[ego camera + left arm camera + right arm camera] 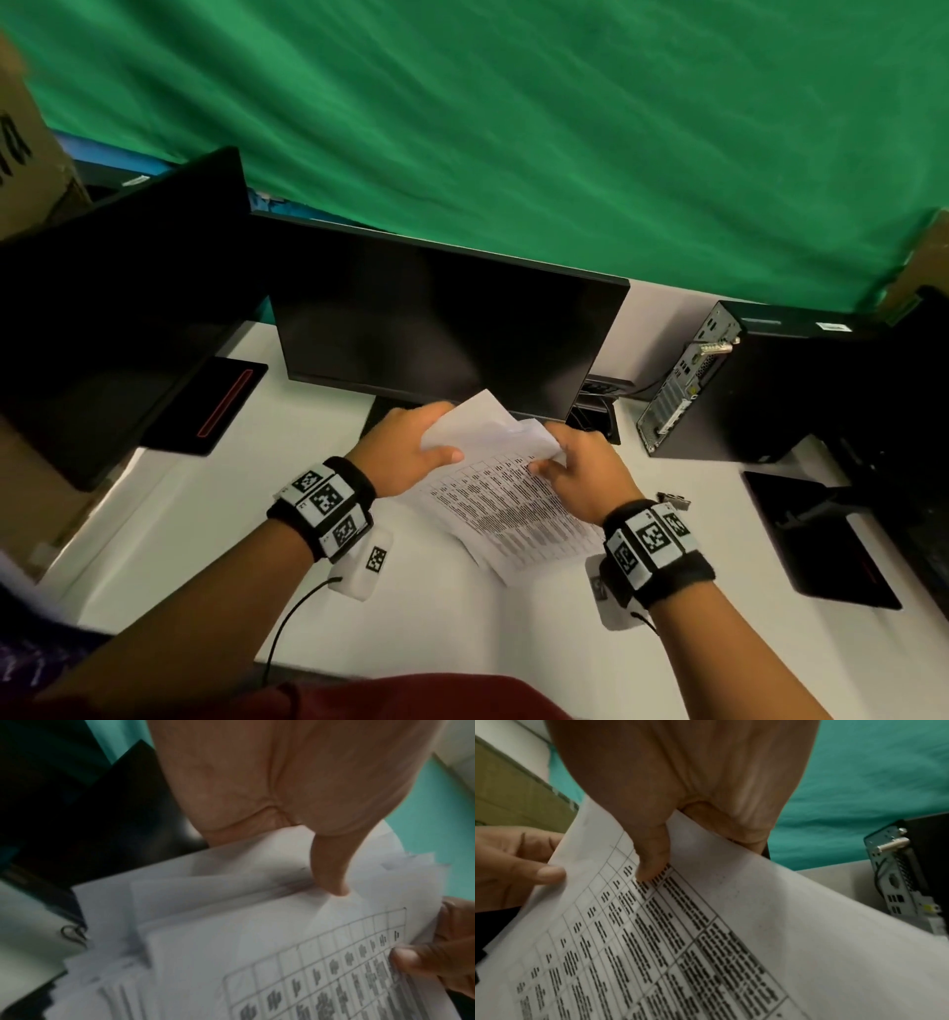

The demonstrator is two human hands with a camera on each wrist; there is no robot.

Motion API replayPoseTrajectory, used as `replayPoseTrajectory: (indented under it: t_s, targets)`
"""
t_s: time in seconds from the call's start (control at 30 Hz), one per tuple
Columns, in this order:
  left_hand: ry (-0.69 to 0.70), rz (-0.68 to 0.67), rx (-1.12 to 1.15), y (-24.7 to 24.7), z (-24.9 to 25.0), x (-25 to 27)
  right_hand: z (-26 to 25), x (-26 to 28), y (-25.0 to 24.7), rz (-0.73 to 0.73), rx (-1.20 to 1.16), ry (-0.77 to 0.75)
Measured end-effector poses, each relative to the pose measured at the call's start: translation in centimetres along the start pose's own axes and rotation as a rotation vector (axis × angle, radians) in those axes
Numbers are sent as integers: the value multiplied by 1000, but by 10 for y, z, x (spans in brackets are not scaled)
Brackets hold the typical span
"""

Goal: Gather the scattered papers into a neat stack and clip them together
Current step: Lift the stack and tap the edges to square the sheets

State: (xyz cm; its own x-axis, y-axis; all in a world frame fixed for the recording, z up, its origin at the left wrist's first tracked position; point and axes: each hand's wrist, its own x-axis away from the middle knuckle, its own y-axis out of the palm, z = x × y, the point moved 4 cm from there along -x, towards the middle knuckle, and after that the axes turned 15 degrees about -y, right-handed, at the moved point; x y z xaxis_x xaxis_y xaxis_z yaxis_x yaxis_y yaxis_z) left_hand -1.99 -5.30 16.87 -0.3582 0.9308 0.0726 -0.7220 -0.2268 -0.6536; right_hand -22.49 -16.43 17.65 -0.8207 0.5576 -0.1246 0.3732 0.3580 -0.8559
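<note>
Head view shows the papers (500, 493) gathered into one bundle, held in front of the person above the white surface (215, 519), just near of the middle monitor (436, 318). The left hand (405, 447) grips the bundle's far left corner, thumb on top and fingers curled under it. The right hand (580, 473) pinches the far right part, thumb pressed on the printed table of the top sheet. In the left wrist view the sheets (231, 933) are plainly not yet square: several edges stand stepped one behind another, and a far corner curls up. The right wrist view shows the top sheet (706, 933) bowed under the thumb.

A small metal clip (672, 499) lies on the surface just right of the right wrist, apart from the papers and untouched; it also seems to show as a dark wire loop at the left edge of the left wrist view, though blurred.

By my judgement the gathering is done or nearly so, since no loose sheet shows elsewhere on the surface. What is left is to align the edges, then take up the clip and fasten one corner.

Further out stand a second dark monitor (118, 308) at the left, a computer case (744, 380) at the right, and green cloth (513, 128) behind.
</note>
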Motion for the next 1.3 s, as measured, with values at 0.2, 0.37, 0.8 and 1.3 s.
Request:
replayPoseTrajectory:
  t_s: [0.2,0.37,0.8,1.3]
  targets:
    - [-91,250,404,-42,-41,10,26,22,-5,269,-618,121]
    - [-190,-96,916,-1,-59,9,31,28,8,431,-797,127]
    - [-321,127,584,37,-49,6,32,45,62,528,-863,271]
    - [-299,337,861,16,-20,-6,18,30,24,924,-777,165]
